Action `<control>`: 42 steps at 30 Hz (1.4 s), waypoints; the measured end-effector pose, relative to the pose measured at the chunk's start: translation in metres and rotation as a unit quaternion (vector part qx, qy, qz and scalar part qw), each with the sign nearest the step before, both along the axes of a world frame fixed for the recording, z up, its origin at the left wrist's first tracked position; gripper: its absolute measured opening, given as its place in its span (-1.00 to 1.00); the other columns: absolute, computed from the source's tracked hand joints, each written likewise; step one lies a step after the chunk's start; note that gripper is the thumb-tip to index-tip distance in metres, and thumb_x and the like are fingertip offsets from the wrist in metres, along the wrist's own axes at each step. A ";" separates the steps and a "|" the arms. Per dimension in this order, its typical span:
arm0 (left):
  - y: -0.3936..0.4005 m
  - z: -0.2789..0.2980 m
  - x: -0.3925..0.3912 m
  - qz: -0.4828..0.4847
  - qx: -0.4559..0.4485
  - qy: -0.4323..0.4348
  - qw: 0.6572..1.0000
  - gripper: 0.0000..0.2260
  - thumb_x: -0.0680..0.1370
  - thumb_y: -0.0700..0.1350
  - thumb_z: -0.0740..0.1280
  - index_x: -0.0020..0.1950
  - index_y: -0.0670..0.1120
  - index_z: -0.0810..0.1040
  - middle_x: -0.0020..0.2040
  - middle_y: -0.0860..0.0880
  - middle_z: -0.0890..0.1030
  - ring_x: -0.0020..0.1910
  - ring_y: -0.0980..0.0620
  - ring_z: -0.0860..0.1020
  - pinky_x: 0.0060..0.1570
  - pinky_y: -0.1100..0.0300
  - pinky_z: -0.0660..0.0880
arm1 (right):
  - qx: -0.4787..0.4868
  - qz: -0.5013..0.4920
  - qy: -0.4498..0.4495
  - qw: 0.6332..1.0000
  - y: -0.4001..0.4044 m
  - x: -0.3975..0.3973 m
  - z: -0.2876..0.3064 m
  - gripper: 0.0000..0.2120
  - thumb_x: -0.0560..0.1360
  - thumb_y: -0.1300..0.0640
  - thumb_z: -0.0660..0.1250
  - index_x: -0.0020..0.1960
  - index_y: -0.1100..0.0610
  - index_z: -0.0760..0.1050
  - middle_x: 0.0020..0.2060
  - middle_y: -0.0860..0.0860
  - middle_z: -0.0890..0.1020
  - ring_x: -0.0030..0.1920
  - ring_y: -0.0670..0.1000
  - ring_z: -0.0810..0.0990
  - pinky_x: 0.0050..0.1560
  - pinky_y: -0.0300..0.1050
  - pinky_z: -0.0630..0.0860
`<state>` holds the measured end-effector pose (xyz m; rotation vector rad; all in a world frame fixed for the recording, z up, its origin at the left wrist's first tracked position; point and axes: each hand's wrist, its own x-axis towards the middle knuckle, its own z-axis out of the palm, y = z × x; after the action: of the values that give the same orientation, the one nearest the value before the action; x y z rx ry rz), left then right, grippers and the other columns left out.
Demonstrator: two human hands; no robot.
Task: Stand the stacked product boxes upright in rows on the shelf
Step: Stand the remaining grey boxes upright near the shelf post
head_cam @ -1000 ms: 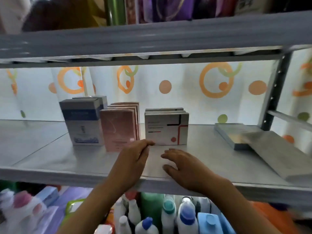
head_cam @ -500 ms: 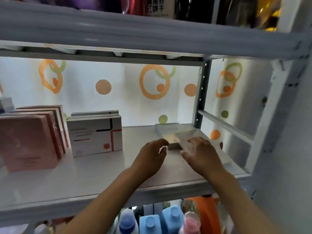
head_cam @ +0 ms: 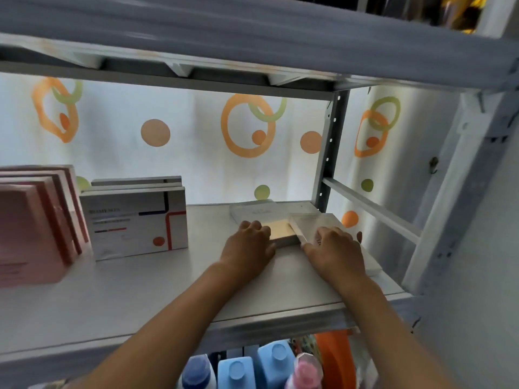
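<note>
Two flat pale boxes lie on the white shelf (head_cam: pixel 140 299) at the right. The rear flat box (head_cam: pixel 261 217) has a tan patch on top. The front flat box (head_cam: pixel 311 220) overlaps its right edge and runs toward the shelf corner. My left hand (head_cam: pixel 250 244) rests on the near left corner of the rear box. Palm down, my right hand (head_cam: pixel 335 248) lies on the front box. To the left stand upright rows: white boxes with red lines (head_cam: pixel 137 223) and pink boxes (head_cam: pixel 36 228).
A grey upper shelf (head_cam: pixel 252 32) hangs close overhead. A perforated metal post (head_cam: pixel 330 153) and a side rail (head_cam: pixel 370 209) bound the right end. Blue and pink bottles (head_cam: pixel 238 369) stand on the level below. A dotted curtain (head_cam: pixel 196 130) backs the shelf.
The view swung right from the upright rows to the flat boxes. Both hands moved from the shelf's front edge to the flat boxes and now rest on them.
</note>
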<state>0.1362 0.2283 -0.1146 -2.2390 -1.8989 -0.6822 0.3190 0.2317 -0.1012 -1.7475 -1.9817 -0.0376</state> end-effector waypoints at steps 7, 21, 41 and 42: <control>-0.007 -0.002 -0.018 0.049 0.031 -0.072 0.996 -0.71 0.57 0.11 0.26 0.04 -0.11 0.50 0.09 -0.09 0.50 0.13 -0.06 0.42 0.03 0.10 0.49 | -0.055 -0.022 0.010 0.998 0.017 -0.015 0.010 -0.60 0.54 -0.14 0.23 0.16 0.15 0.51 0.06 0.11 0.61 0.13 0.18 0.56 0.23 0.09 0.39; 0.015 0.003 -0.031 0.104 -0.004 -0.271 0.957 -0.59 0.54 -0.03 0.35 0.32 -0.14 0.34 0.28 -0.15 0.48 0.21 -0.12 0.50 0.14 0.12 0.48 | -0.093 0.027 -0.010 0.995 0.048 -0.077 0.008 -0.46 0.59 -0.21 0.13 0.28 0.20 0.49 0.25 0.16 0.54 0.28 0.17 0.45 0.27 0.02 0.35; 0.003 0.004 -0.037 -0.044 0.203 -0.400 0.893 -0.30 0.40 -0.33 0.47 0.42 0.01 0.24 0.31 0.03 0.40 0.22 0.12 0.41 0.08 0.40 0.50 | -0.008 0.140 0.432 0.891 0.045 -0.068 0.001 -0.65 0.43 0.23 0.49 0.15 0.16 0.46 0.01 0.00 0.64 -0.06 -0.19 0.60 -0.24 -0.45 0.50; 0.002 0.006 -0.037 -0.044 0.206 -0.402 0.891 -0.31 0.40 -0.34 0.46 0.42 0.01 0.24 0.30 0.03 0.41 0.21 0.11 0.43 0.07 0.39 0.52 | -0.006 0.146 0.446 0.883 0.045 -0.068 0.001 -0.64 0.42 0.26 0.50 0.15 0.17 0.46 0.00 0.01 0.65 -0.05 -0.17 0.62 -0.24 -0.45 0.51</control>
<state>0.0989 0.2301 -0.1089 -1.8999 -1.6494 -2.0549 0.2513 0.2770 -0.1001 -1.1102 -1.4858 0.7477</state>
